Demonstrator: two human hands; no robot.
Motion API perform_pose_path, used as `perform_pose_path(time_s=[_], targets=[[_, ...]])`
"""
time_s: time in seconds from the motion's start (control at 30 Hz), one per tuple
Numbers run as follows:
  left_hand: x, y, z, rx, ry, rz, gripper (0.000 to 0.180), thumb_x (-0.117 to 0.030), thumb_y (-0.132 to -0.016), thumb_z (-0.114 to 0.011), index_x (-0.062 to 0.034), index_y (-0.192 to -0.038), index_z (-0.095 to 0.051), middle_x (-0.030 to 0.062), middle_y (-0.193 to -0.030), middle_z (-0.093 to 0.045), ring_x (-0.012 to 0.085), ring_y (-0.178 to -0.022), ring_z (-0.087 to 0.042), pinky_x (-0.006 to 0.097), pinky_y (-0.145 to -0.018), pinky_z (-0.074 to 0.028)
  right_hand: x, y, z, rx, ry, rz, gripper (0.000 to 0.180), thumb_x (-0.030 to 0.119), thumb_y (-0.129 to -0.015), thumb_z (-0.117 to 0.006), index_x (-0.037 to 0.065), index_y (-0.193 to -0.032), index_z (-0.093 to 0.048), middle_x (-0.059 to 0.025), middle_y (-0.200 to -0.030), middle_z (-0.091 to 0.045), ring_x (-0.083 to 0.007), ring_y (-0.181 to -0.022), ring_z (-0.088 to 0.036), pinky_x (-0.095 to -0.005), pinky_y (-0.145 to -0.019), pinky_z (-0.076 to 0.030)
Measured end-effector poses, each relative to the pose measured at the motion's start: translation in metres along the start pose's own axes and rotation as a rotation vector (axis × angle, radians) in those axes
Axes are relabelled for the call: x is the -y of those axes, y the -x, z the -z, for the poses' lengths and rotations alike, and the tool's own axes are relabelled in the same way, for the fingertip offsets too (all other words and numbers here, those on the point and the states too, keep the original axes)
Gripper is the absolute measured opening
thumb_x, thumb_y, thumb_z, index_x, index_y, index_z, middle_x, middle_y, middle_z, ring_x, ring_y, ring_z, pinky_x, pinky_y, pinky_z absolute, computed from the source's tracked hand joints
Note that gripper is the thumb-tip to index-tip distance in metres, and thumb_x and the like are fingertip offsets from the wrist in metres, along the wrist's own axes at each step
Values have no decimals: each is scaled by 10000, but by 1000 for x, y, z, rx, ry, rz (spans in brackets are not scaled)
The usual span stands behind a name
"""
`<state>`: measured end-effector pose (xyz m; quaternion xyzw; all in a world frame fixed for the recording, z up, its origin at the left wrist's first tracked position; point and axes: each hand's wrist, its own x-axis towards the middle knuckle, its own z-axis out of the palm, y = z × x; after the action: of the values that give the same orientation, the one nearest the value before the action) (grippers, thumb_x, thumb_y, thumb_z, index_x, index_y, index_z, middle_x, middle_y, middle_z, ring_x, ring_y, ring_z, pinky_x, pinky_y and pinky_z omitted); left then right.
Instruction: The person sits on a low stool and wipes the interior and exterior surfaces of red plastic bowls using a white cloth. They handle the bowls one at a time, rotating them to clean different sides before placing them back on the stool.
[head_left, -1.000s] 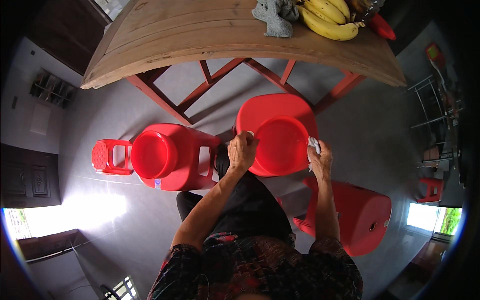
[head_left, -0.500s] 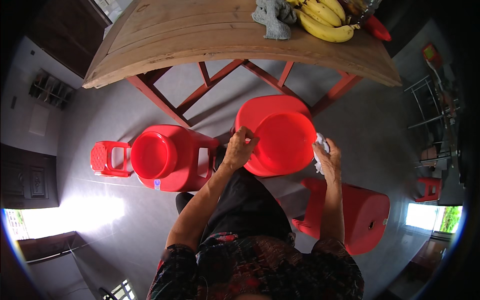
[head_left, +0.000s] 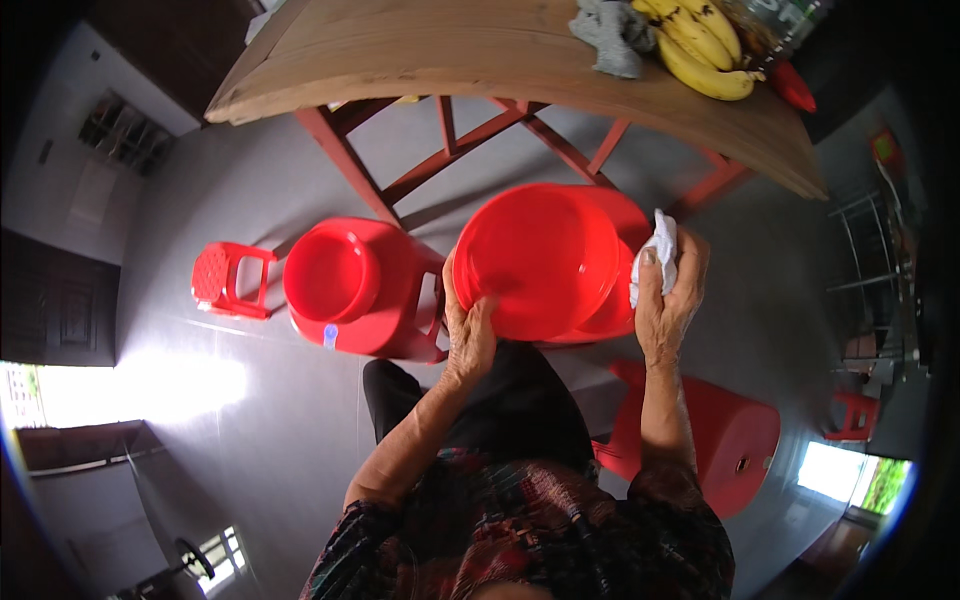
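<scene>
A large round red basin [head_left: 540, 260] is over a red plastic stool [head_left: 628, 225], tilted a little toward me. My left hand [head_left: 468, 325] grips the basin's near left rim, thumb inside and the other fingers along the outer wall. To the right of the basin, apart from it, my right hand [head_left: 672, 295] pinches a crumpled white cloth [head_left: 655, 255] between thumb and fingers. Whether the basin's base still touches the stool is hidden.
Left of me, a smaller red basin [head_left: 330, 275] sits on another red stool [head_left: 400, 290], with a small red stool [head_left: 230, 278] beyond. A fallen red stool [head_left: 730, 440] lies at right. Ahead, a wooden table [head_left: 450, 60] holds bananas [head_left: 700, 60] and a grey cloth [head_left: 612, 35].
The large basin has shifted left on the stool and tilted. My left hand has taken hold of its rim. My right hand, with the white cloth, has moved up and away from the basin.
</scene>
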<state>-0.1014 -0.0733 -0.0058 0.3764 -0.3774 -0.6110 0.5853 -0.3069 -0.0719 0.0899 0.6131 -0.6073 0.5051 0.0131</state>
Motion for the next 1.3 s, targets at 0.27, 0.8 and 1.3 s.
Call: perform_pose_path(time_s=[0.27,0.8,1.3], targets=[[-18,13,-4,-148,43,-191,634,-17,-823,-457,-40,-1422,-250,93,-1374,-363,191,-1272,-364,327,-1066,-283,18,21,-74,333,586,577,204,80,-701,-639,74,-902,-607,-88,-852,-522,-273,-816,-510,-354,-629,-472],[-40,16,20,-268,-149,-266,575,-323,-961,-511,-58,-1418,-284,101,-1373,-399,182,-1252,-387,313,-1047,-310,53,56,-85,653,-28,452,201,65,-713,-639,54,-914,-651,-85,-984,-594,-309,-913,-555,-388,-737,-475],[-43,25,34,-341,-237,-26,516,-260,-968,-453,-64,-1428,-323,98,-1430,-380,202,-1322,-335,329,-1087,-254,55,45,-128,531,81,285,432,-58,-721,-623,-1,-1142,-539,-200,-1122,-472,-396,-1017,-491,-438,-865,-445]])
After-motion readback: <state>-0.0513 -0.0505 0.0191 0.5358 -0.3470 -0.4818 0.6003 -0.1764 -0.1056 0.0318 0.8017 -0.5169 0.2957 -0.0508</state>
